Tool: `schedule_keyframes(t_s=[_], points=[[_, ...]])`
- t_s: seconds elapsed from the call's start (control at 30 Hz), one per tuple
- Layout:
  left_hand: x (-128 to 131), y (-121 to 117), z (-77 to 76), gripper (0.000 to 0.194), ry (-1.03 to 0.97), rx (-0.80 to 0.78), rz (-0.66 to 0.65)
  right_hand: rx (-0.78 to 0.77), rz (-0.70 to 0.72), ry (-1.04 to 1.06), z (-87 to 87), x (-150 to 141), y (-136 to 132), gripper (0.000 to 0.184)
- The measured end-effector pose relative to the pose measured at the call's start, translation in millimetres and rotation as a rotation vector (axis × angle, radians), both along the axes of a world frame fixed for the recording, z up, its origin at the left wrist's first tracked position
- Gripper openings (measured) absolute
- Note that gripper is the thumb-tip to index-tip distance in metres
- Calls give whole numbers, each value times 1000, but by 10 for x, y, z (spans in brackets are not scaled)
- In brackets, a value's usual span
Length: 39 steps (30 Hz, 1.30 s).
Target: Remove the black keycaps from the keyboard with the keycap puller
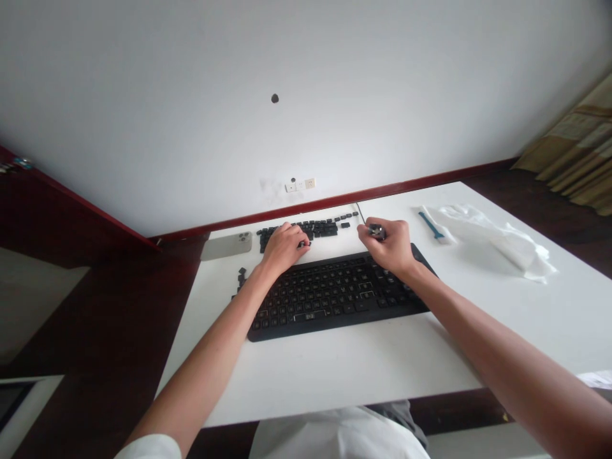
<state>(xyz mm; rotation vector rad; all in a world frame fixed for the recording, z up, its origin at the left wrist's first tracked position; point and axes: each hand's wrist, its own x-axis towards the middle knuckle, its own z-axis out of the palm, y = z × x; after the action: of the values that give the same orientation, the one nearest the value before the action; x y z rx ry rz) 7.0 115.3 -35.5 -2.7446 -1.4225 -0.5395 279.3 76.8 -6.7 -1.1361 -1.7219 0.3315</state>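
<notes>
A black keyboard (342, 294) lies on the white table in front of me, its key places showing square sockets with the caps off. Behind its upper edge, loose black keycaps (325, 227) are laid out in rows. My left hand (285, 245) is over the left part of these rows, thumb and fingers pinched on a black keycap (302, 244). In a fist above the keyboard's upper right, my right hand (393, 247) grips a dark-handled tool (377, 231) with a shiny end. The tool's lower part is hidden by the hand.
A phone (226, 246) lies at the table's back left. More loose keycaps (241, 275) are left of the keyboard. On the right are a blue-handled brush (431, 225) and crumpled white plastic (516, 247). A cable (360, 212) runs behind my right hand towards the wall.
</notes>
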Motion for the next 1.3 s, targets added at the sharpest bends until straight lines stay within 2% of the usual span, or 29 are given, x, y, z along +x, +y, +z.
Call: schedule_keyframes(t_s=[0.23, 0.53, 0.73, 0.83, 0.97, 1.13, 1.3], points=[[-1, -2, 5, 13, 1, 15, 30, -11, 10, 10, 15, -6, -9, 41], [-3, -4, 6, 10, 10, 20, 51, 0, 14, -14, 23, -9, -21, 41], [41, -53, 130, 9, -70, -27, 57, -9, 20, 0, 39, -6, -24, 41], [178, -213, 251, 13, -168, -118, 6, -15, 34, 23, 47, -14, -37, 42], [446, -661, 304, 18, -170, -188, -85, -48, 57, 214, 69, -73, -77, 45], [641, -1195, 91, 27, -206, -205, -123, -282, 215, 640, 31, -210, -92, 45], [666, -1301, -66, 27, -203, -190, -124, -441, 331, 887, 71, -353, -163, 46]])
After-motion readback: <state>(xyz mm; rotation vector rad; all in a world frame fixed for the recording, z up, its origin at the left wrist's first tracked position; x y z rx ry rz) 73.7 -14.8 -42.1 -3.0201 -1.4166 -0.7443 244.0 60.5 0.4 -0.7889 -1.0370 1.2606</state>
